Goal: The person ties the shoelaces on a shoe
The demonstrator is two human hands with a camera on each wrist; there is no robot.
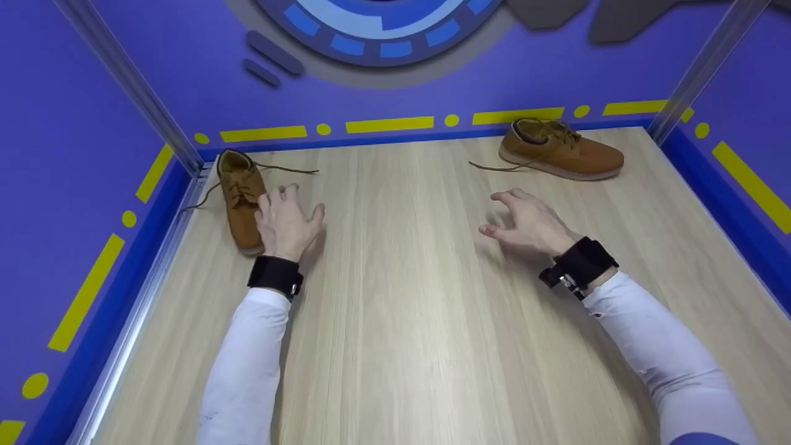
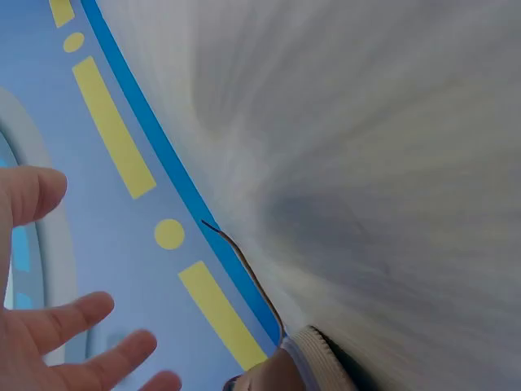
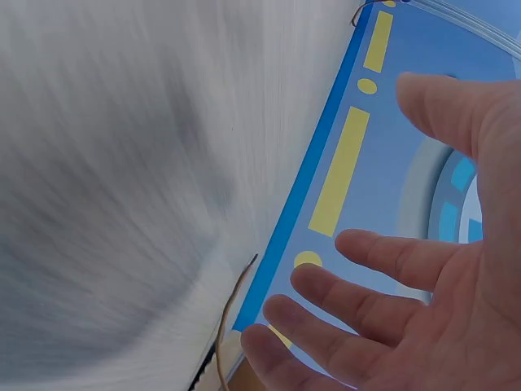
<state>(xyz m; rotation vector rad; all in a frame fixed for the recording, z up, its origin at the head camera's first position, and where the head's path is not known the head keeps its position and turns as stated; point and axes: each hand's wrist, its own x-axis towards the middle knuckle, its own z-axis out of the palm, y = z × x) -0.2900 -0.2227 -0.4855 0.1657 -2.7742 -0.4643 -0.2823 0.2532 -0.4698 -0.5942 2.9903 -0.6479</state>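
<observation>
Two brown lace-up shoes with loose laces stand on the wooden tabletop [image 1: 395,296]. The left shoe [image 1: 241,204] points toward the front, near the left wall; the right shoe [image 1: 575,153] lies lengthwise by the back wall, its toe to the right. My left hand [image 1: 287,219] is spread above the table, overlapping the left shoe's inner side in the head view. In the left wrist view, part of that shoe [image 2: 293,366] shows at the bottom. My right hand [image 1: 528,222] hovers in front of the right shoe with fingers apart, holding nothing.
Blue-purple walls with yellow marks enclose the table at the back [image 1: 383,102], left [image 1: 74,204] and right. One lace [image 1: 201,201] of the left shoe trails toward the left wall. A lace [image 1: 497,168] from the right shoe stretches left over the tabletop.
</observation>
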